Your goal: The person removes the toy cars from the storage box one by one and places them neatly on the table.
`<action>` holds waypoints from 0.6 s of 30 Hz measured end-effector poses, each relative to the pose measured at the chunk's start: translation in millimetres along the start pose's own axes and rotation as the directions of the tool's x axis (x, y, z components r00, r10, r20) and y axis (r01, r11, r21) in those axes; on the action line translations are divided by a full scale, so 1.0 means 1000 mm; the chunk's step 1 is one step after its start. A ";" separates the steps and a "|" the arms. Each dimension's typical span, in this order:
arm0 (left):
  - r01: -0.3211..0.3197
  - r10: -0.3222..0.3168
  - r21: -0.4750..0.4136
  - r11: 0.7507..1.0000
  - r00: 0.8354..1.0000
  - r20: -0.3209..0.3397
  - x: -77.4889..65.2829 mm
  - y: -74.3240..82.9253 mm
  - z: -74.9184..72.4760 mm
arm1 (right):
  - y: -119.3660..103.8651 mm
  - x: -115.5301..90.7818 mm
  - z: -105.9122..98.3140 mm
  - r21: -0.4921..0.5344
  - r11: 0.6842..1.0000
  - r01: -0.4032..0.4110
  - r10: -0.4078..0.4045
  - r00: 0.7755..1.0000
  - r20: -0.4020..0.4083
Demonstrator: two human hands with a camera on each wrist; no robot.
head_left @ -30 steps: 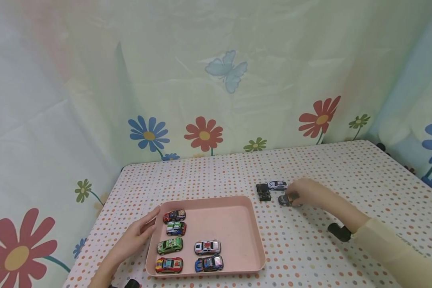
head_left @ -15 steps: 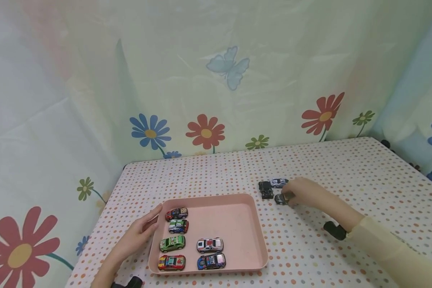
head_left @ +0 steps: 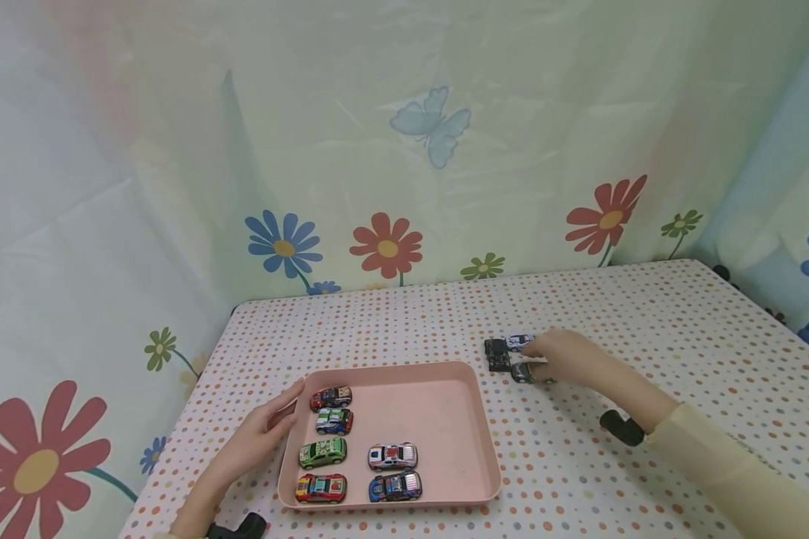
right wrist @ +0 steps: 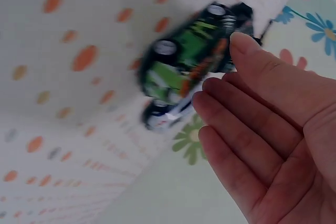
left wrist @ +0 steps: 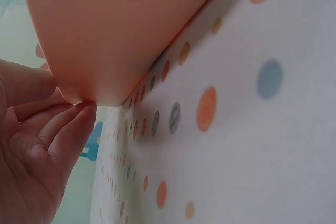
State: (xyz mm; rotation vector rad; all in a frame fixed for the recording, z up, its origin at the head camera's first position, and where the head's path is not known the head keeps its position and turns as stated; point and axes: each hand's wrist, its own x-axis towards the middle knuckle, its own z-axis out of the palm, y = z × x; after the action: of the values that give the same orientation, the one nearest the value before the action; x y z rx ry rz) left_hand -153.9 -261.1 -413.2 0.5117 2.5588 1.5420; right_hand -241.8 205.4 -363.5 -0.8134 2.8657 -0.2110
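Since a second ago the dark toy car (head_left: 522,372) has slid toward nine o'clock, the right hand (head_left: 568,355) along with it, so its nose is just beside the black car (head_left: 497,358); whether they touch I can't tell. It stands on the spotted table (head_left: 593,471), past the tray (head_left: 445,419) at its two o'clock. The right hand looks relaxed to me, fingers loosely out at the car, nothing clasped, as if to guide it. The white car (head_left: 517,342) sits at the dark car's twelve o'clock, making a cluster perhaps meant for easy reach. Inside the tray, six more cars seem lined up in two neat columns, the green car (head_left: 323,452) toward nine o'clock. The left hand (head_left: 259,434) rests fairly straight fingers on the tray's ten o'clock corner, gripping nothing, presumably to steady it. A flowered curtain (head_left: 350,150) hangs at twelve o'clock.
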 end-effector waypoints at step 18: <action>0.031 -0.031 0.001 1.000 0.999 -0.016 0.000 0.000 0.001 | -0.131 0.021 -0.025 0.060 0.956 0.288 -0.276 0.948 -0.157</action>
State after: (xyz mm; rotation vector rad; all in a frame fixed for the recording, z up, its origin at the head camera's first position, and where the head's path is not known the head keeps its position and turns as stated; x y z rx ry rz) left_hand -153.3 -260.5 -413.5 0.4597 2.5670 1.5414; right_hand -197.7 86.4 -318.1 -1.2394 2.8381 -0.4375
